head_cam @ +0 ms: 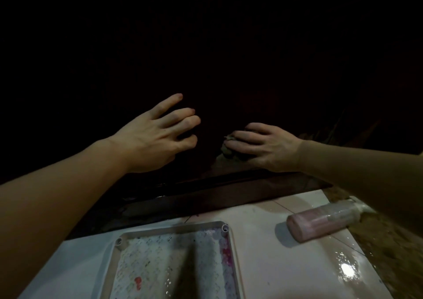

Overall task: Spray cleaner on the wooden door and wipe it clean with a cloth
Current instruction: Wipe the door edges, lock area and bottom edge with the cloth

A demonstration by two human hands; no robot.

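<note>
The wooden door fills the upper view, very dark, with its bottom rail just above the floor. My right hand presses a small crumpled cloth against the door's lower part, fingers curled over it. My left hand is held near the door to the left of the cloth, fingers spread and holding nothing; I cannot tell whether it touches the wood. The spray bottle, clear with pink liquid, lies on its side on the floor at the right.
A grey rectangular tray with a stained, patterned inside lies on the white tiled floor below the hands. The tiles at the right are wet and shiny. A brown speckled floor strip runs along the right edge.
</note>
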